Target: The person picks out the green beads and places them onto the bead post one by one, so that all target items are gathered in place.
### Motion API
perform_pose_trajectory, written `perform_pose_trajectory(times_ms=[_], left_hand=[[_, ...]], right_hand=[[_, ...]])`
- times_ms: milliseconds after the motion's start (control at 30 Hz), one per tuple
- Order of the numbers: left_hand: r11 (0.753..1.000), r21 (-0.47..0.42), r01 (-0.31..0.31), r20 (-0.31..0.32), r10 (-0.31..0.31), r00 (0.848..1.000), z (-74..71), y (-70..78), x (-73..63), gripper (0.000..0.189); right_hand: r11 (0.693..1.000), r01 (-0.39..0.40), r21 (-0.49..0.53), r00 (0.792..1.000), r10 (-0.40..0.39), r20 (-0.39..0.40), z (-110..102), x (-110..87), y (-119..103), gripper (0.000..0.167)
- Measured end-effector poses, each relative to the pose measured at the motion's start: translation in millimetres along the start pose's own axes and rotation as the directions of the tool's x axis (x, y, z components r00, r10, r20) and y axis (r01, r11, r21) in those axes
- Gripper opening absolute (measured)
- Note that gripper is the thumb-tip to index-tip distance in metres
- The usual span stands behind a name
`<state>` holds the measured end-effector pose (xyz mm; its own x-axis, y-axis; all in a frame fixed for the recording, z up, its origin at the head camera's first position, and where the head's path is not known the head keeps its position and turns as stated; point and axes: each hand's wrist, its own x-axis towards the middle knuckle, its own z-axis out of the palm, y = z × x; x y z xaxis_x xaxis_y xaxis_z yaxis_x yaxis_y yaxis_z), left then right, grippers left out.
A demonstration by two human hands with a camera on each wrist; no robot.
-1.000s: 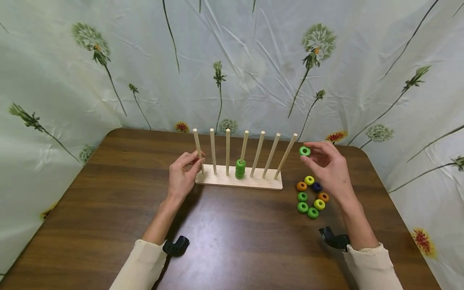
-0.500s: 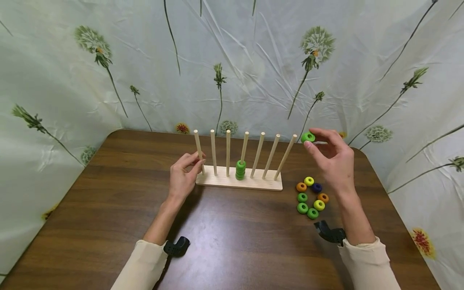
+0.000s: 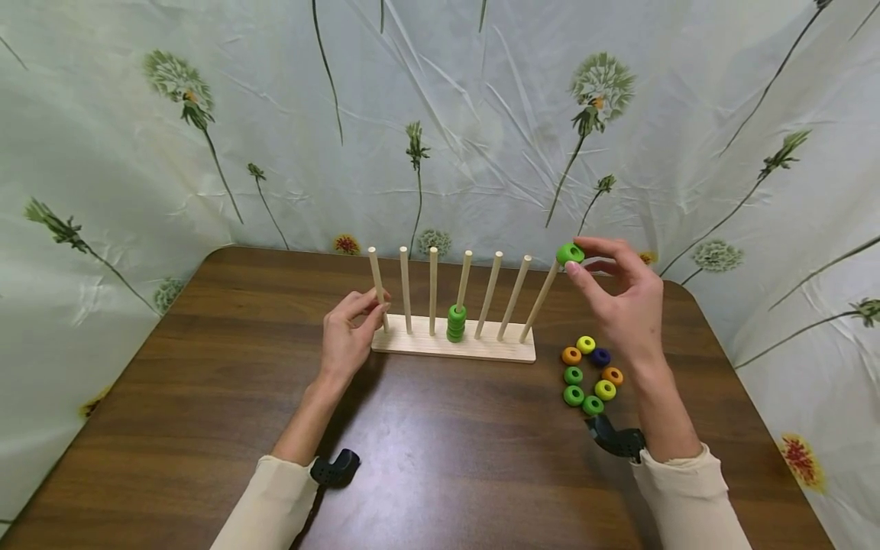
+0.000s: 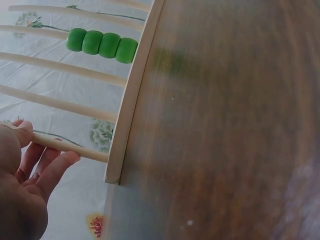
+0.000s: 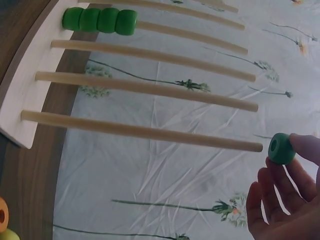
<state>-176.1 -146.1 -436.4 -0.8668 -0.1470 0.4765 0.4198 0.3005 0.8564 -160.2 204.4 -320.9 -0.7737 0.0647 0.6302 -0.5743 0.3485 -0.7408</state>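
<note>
A wooden board [image 3: 419, 346] carries a row of several upright pegs. The middle peg [image 3: 464, 279] bears a stack of green beads [image 3: 456, 324]; the other pegs are bare. With thumb and fingers, my left hand [image 3: 349, 330] holds the leftmost peg [image 4: 75, 148] low down. My right hand [image 3: 624, 298] pinches a green bead [image 3: 570, 254] at the top of the rightmost peg [image 3: 541, 298]. In the right wrist view that bead [image 5: 282, 148] is just off the peg's tip [image 5: 257, 147], its hole turned toward it.
Loose beads lie in a rough ring right of the board: orange [image 3: 571, 356], yellow [image 3: 586, 344], dark blue [image 3: 601, 357] and green [image 3: 574, 375]. The brown table [image 3: 440, 458] ends at a floral curtain [image 3: 275, 114] behind the board.
My right hand has lifted the green bead up from beside the board, then moved it left to the rightmost peg's top. My left hand has stayed on its peg.
</note>
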Motion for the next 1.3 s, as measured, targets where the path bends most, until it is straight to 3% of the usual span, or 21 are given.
perform_pose_trajectory(times_ms=[433,733,1300], left_hand=[[1.000,-0.001,0.000,-0.004,0.000,1.000,-0.2,-0.5,-0.5,0.014],[1.000,0.015,0.005,-0.003,-0.005,1.000,0.3,-0.4,-0.7,0.013],[1.000,-0.019,0.008,0.000,-0.008,1.000,0.5,-0.3,-0.8,0.016]], right_hand=[[0.999,0.038,0.030,0.998,-0.039,0.052,22.2,1.9,-10.0,0.035],[0.998,0.059,-0.018,0.998,-0.058,0.039,30.7,7.9,-15.7,0.034],[0.997,0.081,0.009,0.988,-0.081,0.135,51.3,22.9,-22.0,0.031]])
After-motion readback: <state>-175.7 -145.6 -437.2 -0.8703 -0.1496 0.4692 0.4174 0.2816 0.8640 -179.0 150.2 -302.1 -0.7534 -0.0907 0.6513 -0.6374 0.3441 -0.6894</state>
